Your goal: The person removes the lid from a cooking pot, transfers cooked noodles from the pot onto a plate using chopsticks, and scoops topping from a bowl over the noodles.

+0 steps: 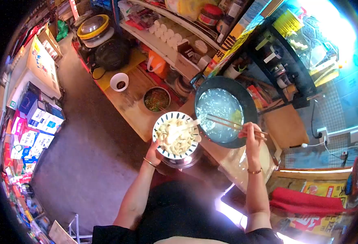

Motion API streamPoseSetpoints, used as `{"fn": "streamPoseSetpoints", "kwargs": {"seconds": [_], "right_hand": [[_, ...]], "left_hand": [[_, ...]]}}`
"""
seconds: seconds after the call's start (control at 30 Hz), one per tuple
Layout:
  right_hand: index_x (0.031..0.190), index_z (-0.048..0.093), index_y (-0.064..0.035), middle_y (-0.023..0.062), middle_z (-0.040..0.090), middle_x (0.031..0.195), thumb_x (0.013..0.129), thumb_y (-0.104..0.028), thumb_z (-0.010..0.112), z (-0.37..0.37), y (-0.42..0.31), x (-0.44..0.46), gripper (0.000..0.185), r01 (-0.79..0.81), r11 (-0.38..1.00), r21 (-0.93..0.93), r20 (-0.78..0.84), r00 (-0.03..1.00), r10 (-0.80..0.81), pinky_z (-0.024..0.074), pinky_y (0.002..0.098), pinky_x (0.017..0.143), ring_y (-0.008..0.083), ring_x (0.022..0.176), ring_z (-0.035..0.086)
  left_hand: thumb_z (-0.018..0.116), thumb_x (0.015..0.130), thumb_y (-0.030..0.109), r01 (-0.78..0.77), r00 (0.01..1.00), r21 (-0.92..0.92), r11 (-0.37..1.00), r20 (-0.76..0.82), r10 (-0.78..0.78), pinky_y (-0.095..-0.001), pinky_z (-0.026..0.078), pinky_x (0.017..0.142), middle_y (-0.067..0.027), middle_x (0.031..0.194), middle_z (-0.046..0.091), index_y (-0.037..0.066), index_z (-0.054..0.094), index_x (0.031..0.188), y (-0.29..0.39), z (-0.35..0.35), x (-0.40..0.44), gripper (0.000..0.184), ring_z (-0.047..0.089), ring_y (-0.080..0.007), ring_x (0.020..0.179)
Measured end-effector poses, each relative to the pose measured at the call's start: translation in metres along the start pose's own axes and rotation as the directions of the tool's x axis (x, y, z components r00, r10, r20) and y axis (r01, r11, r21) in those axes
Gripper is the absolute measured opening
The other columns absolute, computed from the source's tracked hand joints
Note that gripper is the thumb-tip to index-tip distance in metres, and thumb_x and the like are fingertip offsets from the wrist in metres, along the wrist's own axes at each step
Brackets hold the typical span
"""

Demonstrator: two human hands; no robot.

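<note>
My left hand (153, 154) grips the side of a white bowl (156, 131) with dark marks round its rim. Pale, flat pieces that look like wide noodles (174, 140) fill the bowl, partly whitened by glare. In my right hand (252, 136) is a pair of chopsticks (223, 122), their tips over a large dark wok (249, 99). Clear, bubbling liquid (215, 103) fills the wok, with something yellowish (237, 116) near its right side. Under the bowl shows part of a shiny metal vessel (182, 163), mostly hidden.
On the wooden counter (122, 110) stand a bowl of reddish-green sauce (157, 99) and a small white bowl (119, 82). Shelves (166, 46) with eggs or similar white items rise behind. Cartons (40, 116) are stacked at left. A red cloth (309, 202) lies at right.
</note>
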State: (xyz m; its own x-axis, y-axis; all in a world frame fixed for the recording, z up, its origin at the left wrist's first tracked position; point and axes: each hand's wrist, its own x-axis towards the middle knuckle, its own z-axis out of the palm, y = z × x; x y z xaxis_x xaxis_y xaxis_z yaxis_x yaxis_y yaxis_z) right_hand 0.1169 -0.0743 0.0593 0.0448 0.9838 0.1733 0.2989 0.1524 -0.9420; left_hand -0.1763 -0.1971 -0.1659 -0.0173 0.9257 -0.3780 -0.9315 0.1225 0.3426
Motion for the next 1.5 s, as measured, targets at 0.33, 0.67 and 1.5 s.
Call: {"fn": "streamPoseSetpoints", "kwargs": {"seconds": [0.33, 0.67, 1.5], "right_hand": [[0.093, 0.060, 0.0078, 0.0143, 0.064, 0.077, 0.093, -0.029, 0.051, 0.028, 0.142, 0.044, 0.038, -0.360, 0.876, 0.322, 0.017, 0.927, 0.374, 0.0546, 0.0307, 0.055, 0.0199, 0.061, 0.064], [0.091, 0.056, 0.0029, 0.0124, 0.061, 0.076, 0.094, -0.024, 0.051, 0.000, 0.183, 0.064, 0.028, -0.633, 0.350, 0.691, 0.177, 0.617, 0.767, 0.0563, 0.0228, 0.055, 0.0172, 0.060, 0.062], [0.084, 0.065, -0.0019, 0.0073, 0.062, 0.069, 0.084, -0.005, 0.062, 0.034, -0.024, -0.032, 0.005, -0.032, 0.998, -0.060, 0.238, 0.970, 0.045, 0.0468, 0.0252, 0.052, 0.0123, 0.059, 0.060]], "left_hand": [[0.067, 0.080, 0.026, 0.045, 0.998, -0.078, 0.996, 0.039, -0.042, -0.0414, 0.037, 0.102, -0.0070, 0.133, 0.046, 0.008, 0.034, 0.136, 0.001, 0.005, -0.005, 0.068, 0.046, -0.0243, 0.121], [0.068, 0.079, 0.026, 0.019, 1.000, -0.034, 0.999, -0.007, -0.020, -0.0414, 0.038, 0.101, -0.0072, 0.133, 0.047, 0.009, 0.036, 0.136, -0.003, 0.006, -0.001, 0.067, 0.046, -0.0247, 0.120], [0.066, 0.081, 0.027, 0.022, 0.999, -0.110, 0.994, 0.033, -0.019, -0.0407, 0.037, 0.101, -0.0081, 0.132, 0.047, 0.009, 0.033, 0.137, -0.012, -0.004, 0.010, 0.067, 0.046, -0.0251, 0.120]]}}
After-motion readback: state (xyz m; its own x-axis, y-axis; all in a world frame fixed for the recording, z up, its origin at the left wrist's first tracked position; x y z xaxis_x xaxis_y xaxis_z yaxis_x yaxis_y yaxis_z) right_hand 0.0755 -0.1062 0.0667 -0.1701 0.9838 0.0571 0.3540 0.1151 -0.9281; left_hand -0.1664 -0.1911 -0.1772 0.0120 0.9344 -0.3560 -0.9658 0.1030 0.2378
